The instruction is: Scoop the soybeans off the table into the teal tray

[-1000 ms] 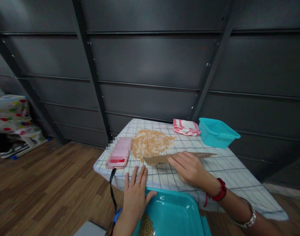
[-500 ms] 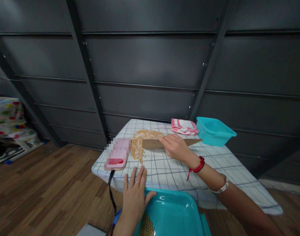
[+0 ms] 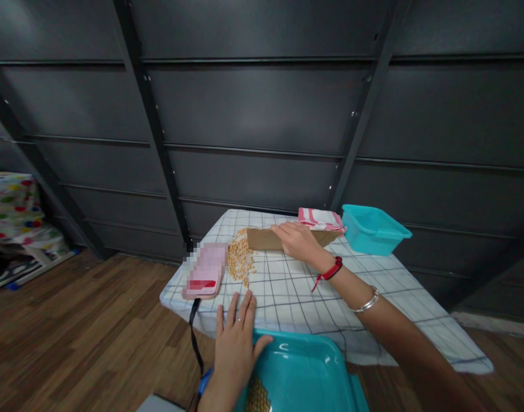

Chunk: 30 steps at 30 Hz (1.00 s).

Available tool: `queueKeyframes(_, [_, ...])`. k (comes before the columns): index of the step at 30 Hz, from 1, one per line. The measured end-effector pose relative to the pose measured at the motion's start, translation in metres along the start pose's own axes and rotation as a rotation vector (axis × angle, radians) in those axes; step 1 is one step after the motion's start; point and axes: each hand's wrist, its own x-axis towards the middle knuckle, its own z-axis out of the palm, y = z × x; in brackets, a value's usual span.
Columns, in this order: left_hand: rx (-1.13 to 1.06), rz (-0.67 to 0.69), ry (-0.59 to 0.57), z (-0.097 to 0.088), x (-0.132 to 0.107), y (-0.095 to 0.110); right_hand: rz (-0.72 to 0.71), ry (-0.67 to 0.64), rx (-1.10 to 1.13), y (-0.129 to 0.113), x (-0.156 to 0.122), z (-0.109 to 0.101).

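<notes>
My right hand grips a strip of brown cardboard by its upper edge, standing on its long side on the checked tablecloth. Left of the strip lie loose yellow soybeans in a curved patch, partly hidden behind the cardboard. At the table's near edge my left hand is open, its fingers stretched out flat toward the beans. Its thumb rests at the rim of a turquoise tray held low in front of the table. More beans lie in the tray's near left corner, partly covered by my left hand.
A pink phone lies left of the beans, with a black strap hanging off the table. Near the back edge sit a folded red-and-white towel and a turquoise bin. A dark panelled wall rises behind the table.
My right hand has moved the cardboard strip away from me, toward the back of the table, covering the far part of the bean patch. My left hand and the tray stay put.
</notes>
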Motion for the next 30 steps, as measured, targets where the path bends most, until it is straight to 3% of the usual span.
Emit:
queueKeyframes(6, [-0.033,-0.007,-0.033,-0.001,0.0,-0.001,-0.108,0.053,0.05,-0.011,-0.01,-0.033])
queueKeyframes(14, [-0.057,-0.045,-0.01,0.003,-0.001,0.001,-0.126,0.013,0.137,-0.032,-0.021,-0.071])
queueKeyframes(23, [-0.071,-0.055,-0.061,0.002,-0.001,0.002,-0.111,0.022,0.12,-0.053,-0.027,-0.064])
queueKeyframes(27, [-0.072,-0.057,-0.075,0.002,0.0,0.002,-0.134,0.07,0.098,-0.053,-0.028,-0.056])
queueKeyframes(30, [-0.064,-0.063,-0.081,0.001,0.001,0.002,-0.136,0.101,0.125,-0.048,-0.029,-0.062])
